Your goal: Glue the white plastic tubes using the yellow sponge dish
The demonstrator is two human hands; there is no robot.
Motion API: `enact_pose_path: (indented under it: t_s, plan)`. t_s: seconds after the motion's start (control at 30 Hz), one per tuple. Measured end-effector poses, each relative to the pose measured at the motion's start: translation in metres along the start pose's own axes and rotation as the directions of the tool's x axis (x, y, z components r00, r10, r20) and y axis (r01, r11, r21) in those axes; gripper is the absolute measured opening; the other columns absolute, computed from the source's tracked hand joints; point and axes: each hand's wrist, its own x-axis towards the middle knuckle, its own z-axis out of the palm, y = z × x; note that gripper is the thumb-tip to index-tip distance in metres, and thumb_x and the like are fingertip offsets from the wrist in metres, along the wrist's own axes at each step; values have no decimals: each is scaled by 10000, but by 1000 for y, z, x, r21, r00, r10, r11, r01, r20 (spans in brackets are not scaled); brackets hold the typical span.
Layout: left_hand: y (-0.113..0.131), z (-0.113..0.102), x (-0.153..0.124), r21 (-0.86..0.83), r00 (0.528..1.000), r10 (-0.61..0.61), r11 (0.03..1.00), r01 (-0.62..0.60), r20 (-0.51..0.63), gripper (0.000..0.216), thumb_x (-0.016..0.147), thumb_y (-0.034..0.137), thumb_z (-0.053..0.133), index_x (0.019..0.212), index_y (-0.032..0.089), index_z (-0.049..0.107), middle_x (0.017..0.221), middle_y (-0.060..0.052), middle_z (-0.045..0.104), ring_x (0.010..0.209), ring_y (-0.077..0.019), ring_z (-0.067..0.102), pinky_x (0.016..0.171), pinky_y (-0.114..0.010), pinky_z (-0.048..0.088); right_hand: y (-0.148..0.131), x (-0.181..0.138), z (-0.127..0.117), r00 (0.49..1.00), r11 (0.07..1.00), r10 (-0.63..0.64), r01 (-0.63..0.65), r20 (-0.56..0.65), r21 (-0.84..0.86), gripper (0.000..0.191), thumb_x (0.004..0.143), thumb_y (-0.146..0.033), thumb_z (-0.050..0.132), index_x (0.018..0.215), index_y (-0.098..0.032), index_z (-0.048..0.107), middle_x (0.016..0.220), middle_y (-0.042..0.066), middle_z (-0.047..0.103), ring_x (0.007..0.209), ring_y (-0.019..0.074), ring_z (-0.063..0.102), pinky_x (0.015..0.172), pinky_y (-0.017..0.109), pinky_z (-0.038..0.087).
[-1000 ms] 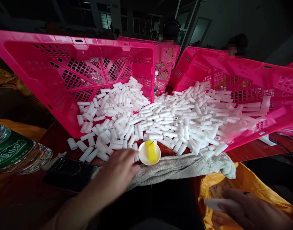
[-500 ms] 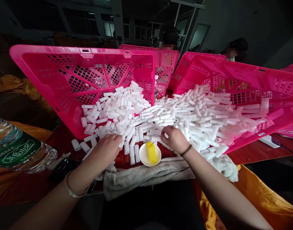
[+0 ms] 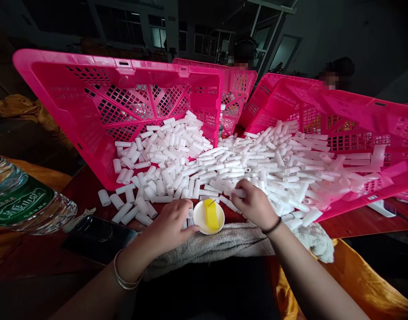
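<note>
My left hand (image 3: pixel 172 222) is over the near edge of the table, left of a small white dish (image 3: pixel 196 218). Its thumb and fingers are apart, and some short white tubes (image 3: pixel 190 213) show between them and the dish. My right hand (image 3: pixel 254 204) is closed on a white tube (image 3: pixel 239 193), right of the dish and just above the pile. In the dish rests a yellow block (image 3: pixel 211 215) with a thin dark pin-like piece at its top. A large heap of white tubes (image 3: pixel 220 162) spreads behind both hands.
Pink crates lie tipped toward me at left (image 3: pixel 124 71) and right (image 3: pixel 354 100), tubes spilling out. A grey towel (image 3: pixel 224 242) runs along the table edge. At left are a large water bottle (image 3: pixel 27 200) and a dark phone (image 3: pixel 97 238). Two people sit beyond the crates.
My left hand has moved right and nearer, from the tubes to beside the dish, uncovering the phone. My right hand has shifted slightly right with a tube in its fingers.
</note>
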Motion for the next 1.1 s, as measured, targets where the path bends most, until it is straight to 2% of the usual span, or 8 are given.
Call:
enact_pose_path:
  t_s: [0.1,0.2,0.3,0.43,0.53,0.77,0.97,1.1]
  plan:
    - [3,15,3,70,999,34,997,-32,-15,695,654,493,779,1187,183,458,1265,-154,553,1207,-349,491,1010,-499,395,10,-32,-6,992,943,-49,9,114,333,146,866,-352,563,880,-207,552,684,-9,623,572,143,589,517,236,453]
    - [7,24,13,70,1000,15,997,-14,-18,748,585,497,819,1163,163,479,1186,-158,593,1136,-361,533,968,-508,407,10,-44,11,976,838,-181,92,117,538,217,899,-346,541,1045,-196,601,961,66,701,847,189,677,718,286,554]
    - [5,25,23,39,1000,21,999,-21,15,724,565,504,822,1123,173,501,1121,-139,617,1070,-348,563,928,-503,411,7,-39,37,967,869,-252,241,-33,431,315,933,-277,488,1219,-185,584,1139,124,667,1050,231,643,907,377,535]
    - [-5,23,27,-1,995,66,998,-66,76,781,535,504,839,1159,191,489,1182,-127,603,1137,-341,526,974,-491,363,11,-31,61,902,887,-388,421,-188,188,370,941,-184,420,1280,-154,563,1126,182,638,1017,258,642,848,410,569]
    - [-9,23,26,-27,993,68,997,-65,99,819,535,501,841,1203,201,475,1217,-118,596,1166,-335,512,1004,-490,328,16,-34,64,874,856,-433,476,-221,203,328,919,-138,448,1201,-174,612,1076,155,631,989,246,635,823,388,568]
    - [-6,20,26,-65,990,86,995,-79,114,780,592,488,806,1247,234,467,1230,-98,603,1159,-312,529,991,-447,341,15,-43,56,973,781,-228,207,-40,590,238,917,-265,517,1133,-193,586,1000,104,629,916,208,635,800,355,556]
    - [-1,15,27,-48,990,71,997,-65,121,741,597,455,814,1217,217,485,1228,-112,605,1144,-324,541,975,-474,353,9,-50,47,915,810,-388,397,-113,431,175,903,-212,514,1033,-206,631,1000,97,562,960,208,585,829,347,527]
    - [-2,16,27,-59,990,67,996,-60,124,759,600,452,819,1236,225,473,1237,-108,600,1161,-321,529,984,-472,342,9,-55,47,956,819,-290,268,-36,507,256,908,-249,540,1159,-201,549,1042,111,600,952,212,618,817,347,541]
